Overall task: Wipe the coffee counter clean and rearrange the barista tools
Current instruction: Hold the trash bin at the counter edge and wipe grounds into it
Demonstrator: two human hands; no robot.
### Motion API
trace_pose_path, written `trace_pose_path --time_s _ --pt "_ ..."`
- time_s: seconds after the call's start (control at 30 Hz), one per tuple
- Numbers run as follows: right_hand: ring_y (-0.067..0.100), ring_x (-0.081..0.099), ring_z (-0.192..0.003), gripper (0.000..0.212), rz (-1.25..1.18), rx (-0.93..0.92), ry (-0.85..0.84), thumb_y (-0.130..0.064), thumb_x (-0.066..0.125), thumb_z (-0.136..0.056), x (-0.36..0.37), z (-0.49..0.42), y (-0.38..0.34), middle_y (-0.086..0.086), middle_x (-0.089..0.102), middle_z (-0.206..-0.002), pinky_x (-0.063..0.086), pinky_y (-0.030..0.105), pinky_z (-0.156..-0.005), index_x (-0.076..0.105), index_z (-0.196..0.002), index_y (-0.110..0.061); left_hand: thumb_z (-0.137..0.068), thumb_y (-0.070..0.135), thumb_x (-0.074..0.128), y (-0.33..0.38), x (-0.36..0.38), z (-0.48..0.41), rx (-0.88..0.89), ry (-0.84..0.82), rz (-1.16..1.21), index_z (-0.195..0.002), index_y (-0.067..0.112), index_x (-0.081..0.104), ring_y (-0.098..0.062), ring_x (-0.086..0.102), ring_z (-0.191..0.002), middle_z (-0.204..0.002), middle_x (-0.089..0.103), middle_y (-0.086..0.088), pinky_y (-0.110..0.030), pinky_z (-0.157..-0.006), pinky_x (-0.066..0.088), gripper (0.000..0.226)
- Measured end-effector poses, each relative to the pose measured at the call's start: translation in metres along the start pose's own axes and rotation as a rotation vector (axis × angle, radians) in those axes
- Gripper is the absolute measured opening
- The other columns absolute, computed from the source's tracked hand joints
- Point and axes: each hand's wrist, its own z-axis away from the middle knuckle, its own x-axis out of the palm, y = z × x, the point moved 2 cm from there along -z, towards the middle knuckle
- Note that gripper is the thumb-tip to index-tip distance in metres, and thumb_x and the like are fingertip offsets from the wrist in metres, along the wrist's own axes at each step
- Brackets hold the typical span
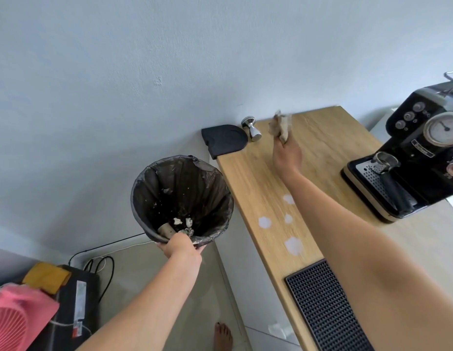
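My left hand [181, 247] grips the near rim of a black-lined trash bin [181, 196], held up and tilted beside the counter's left edge; scraps lie at its bottom. My right hand [287, 154] is raised over the wooden counter [319, 145], shut on a crumpled brown-stained tissue [280, 125]. Several white spill spots [264, 222] mark the wood near the arm. A steel tamper [251, 128] stands by the black tamping mat [224, 139] on the far left corner. A black espresso machine [420, 153] with a portafilter [386, 160] sits at the right.
A black ribbed drip mat [326, 307] lies at the counter's near end. On the floor at the left are a pink fan [15, 317], a black box [76, 297] with a yellow cloth, and cables. My bare foot [223, 336] stands below the counter's edge.
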Motion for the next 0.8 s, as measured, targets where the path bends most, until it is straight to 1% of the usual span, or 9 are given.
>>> trace_pose_path --time_s 0.07,0.13,0.2,0.3,0.43,0.53,0.6,0.7,0.8 --pt "0.028 0.055 -0.116 0.043 0.226 -0.054 -0.115 -0.027 0.042 -0.097 0.020 0.002 0.018 0.008 0.059 -0.133 0.045 0.044 -0.096 0.050 -0.138 -0.021 -0.107 0.033 0.023 0.000 0.001 -0.002 0.003 0.005 0.001 -0.150 0.038 0.030 -0.041 0.039 -0.137 -0.155 0.037 -0.007 -0.064 -0.099 0.039 0.043" --pt "0.032 0.025 -0.147 0.054 0.462 -0.061 -0.326 -0.034 0.039 -0.097 0.044 0.015 0.034 0.010 0.032 -0.158 0.018 0.056 -0.119 0.036 -0.150 -0.026 -0.108 0.034 0.023 0.000 0.002 -0.001 -0.002 0.012 0.001 -0.150 0.037 0.030 -0.040 0.039 -0.138 -0.156 0.036 -0.007 -0.064 -0.102 0.038 0.043" --pt "0.031 -0.002 -0.152 0.067 0.623 -0.051 -0.508 -0.050 0.033 -0.096 0.064 0.030 0.045 0.010 0.003 -0.166 -0.003 0.055 -0.120 0.016 -0.157 -0.028 -0.107 0.034 0.024 0.001 0.003 -0.003 -0.012 0.021 0.003 -0.150 0.035 0.031 -0.040 0.040 -0.137 -0.155 0.037 -0.007 -0.064 -0.104 0.038 0.043" --pt "0.030 -0.014 -0.151 0.084 0.687 -0.047 -0.527 -0.068 0.028 -0.089 0.073 0.036 0.049 0.010 -0.011 -0.165 -0.010 0.054 -0.118 0.004 -0.158 -0.028 -0.106 0.027 0.029 0.002 0.003 -0.010 0.003 0.010 -0.028 -0.149 0.035 0.032 -0.043 0.042 -0.135 -0.154 0.038 -0.010 -0.067 -0.099 0.040 0.043" --pt "0.032 -0.015 -0.151 0.091 0.719 -0.022 -0.580 -0.074 0.029 -0.086 0.069 0.032 0.042 0.012 -0.013 -0.165 -0.008 0.056 -0.118 0.002 -0.158 -0.026 -0.107 0.028 0.026 0.004 0.003 -0.019 -0.015 -0.066 -0.030 -0.149 0.032 0.033 -0.043 0.033 -0.141 -0.155 0.037 -0.010 -0.071 -0.102 0.034 0.042" --pt "0.035 -0.010 -0.151 0.088 0.674 0.021 -0.602 -0.065 0.036 -0.087 0.068 0.037 0.026 0.016 -0.006 -0.165 -0.002 0.057 -0.118 0.008 -0.158 -0.021 -0.107 0.032 0.026 0.008 0.003 -0.018 -0.041 -0.081 -0.003 -0.150 0.025 0.033 -0.043 0.033 -0.141 -0.155 0.038 -0.010 -0.068 -0.102 0.035 0.044" --pt "0.035 -0.001 -0.152 0.078 0.618 -0.035 -0.533 -0.052 0.041 -0.088 0.072 0.048 0.009 0.016 0.005 -0.165 0.002 0.055 -0.119 0.019 -0.156 -0.019 -0.106 0.031 0.029 0.011 0.000 -0.016 -0.032 -0.074 -0.018 -0.149 0.023 0.035 -0.043 0.036 -0.139 -0.153 0.040 -0.011 -0.067 -0.104 0.035 0.043" --pt "0.031 0.026 -0.144 0.058 0.442 -0.192 -0.392 -0.033 0.047 -0.089 0.079 0.075 -0.018 0.012 0.035 -0.154 0.015 0.048 -0.117 0.043 -0.145 -0.020 -0.105 0.025 0.031 0.017 -0.005 -0.018 -0.005 -0.042 -0.092 -0.147 0.020 0.037 -0.043 0.044 -0.134 -0.149 0.046 -0.015 -0.068 -0.099 0.040 0.043" --pt "0.027 0.036 -0.137 0.047 0.220 -0.230 -0.481 -0.024 0.047 -0.093 0.096 0.107 -0.025 0.008 0.047 -0.144 0.031 0.039 -0.112 0.050 -0.140 -0.016 -0.106 0.022 0.029 0.025 -0.011 -0.018 0.011 -0.027 -0.161 -0.146 0.014 0.039 -0.043 0.044 -0.134 -0.148 0.046 -0.018 -0.067 -0.099 0.041 0.043"
